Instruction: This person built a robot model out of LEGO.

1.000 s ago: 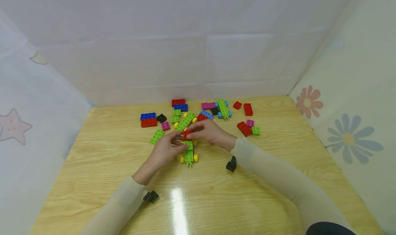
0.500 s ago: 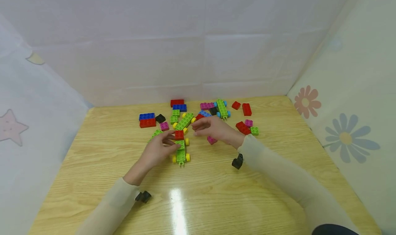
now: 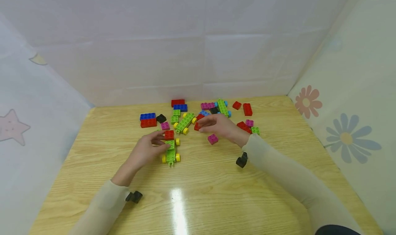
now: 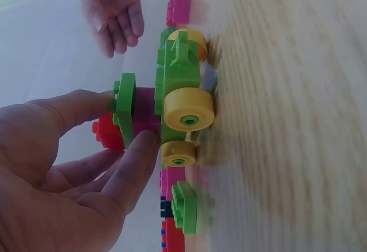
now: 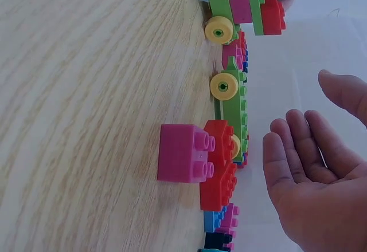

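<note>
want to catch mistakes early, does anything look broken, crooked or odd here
Nothing looks broken. The one odd spot is the stack in the left hand: the red brick sits at one end of the green plate, which overhangs the pink brick below, so it looks lopsided, perhaps by design.

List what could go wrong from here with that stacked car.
The red brick sits at one end of the green plate, so pressing on it might pry the plate off the magenta block beneath. The yellow wheels could let the car roll if the left hand loosens. The open right hand is close to a loose magenta brick and might knock it.
</note>
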Demonstrator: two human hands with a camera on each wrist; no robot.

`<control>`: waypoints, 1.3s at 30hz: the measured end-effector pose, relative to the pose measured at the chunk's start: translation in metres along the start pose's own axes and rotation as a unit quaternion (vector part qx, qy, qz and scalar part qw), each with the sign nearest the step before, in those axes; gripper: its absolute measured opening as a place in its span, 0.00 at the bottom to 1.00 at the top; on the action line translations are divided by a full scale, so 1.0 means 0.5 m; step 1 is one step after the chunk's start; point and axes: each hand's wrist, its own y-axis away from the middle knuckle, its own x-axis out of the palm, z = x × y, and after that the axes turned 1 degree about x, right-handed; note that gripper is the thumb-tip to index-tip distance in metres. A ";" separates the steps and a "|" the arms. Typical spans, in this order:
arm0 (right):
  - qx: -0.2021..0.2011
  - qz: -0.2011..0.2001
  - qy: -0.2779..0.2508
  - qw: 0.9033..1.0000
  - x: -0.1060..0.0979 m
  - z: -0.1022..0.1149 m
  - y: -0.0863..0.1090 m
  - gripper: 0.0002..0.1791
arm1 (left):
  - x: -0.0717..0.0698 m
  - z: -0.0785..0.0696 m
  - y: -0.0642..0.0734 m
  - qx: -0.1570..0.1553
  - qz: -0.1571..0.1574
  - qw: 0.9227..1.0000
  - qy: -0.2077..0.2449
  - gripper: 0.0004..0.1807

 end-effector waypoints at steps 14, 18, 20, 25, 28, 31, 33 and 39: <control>0.010 -0.011 -0.011 1.000 -0.011 -0.011 0.001 0.27 | -0.046 0.048 0.001 -0.015 -0.005 1.000 0.027 0.41; 0.008 -0.013 -0.008 1.000 -0.007 -0.013 -0.003 0.26 | -0.049 0.048 0.000 -0.015 -0.005 0.999 0.030 0.40; 0.008 -0.016 -0.001 1.000 -0.004 -0.016 -0.009 0.26 | -0.049 0.047 0.000 -0.014 -0.006 0.999 0.030 0.40; 0.007 -0.027 0.019 0.999 0.010 -0.016 -0.028 0.26 | -0.048 0.044 -0.001 -0.013 -0.006 0.999 0.035 0.40; 0.001 -0.034 0.026 0.999 0.022 -0.014 -0.043 0.29 | -0.046 0.044 0.000 -0.014 -0.007 0.999 0.035 0.40; -0.004 -0.048 0.036 0.998 0.036 -0.016 -0.061 0.33 | -0.045 0.045 0.001 -0.016 -0.009 0.999 0.029 0.39; -0.006 -0.058 0.044 0.997 0.044 -0.018 -0.072 0.35 | -0.044 0.047 0.002 -0.016 -0.010 0.999 0.026 0.39; -0.008 -0.088 0.087 0.992 0.062 -0.023 -0.105 0.38 | -0.040 0.047 0.003 -0.013 -0.017 0.999 0.028 0.40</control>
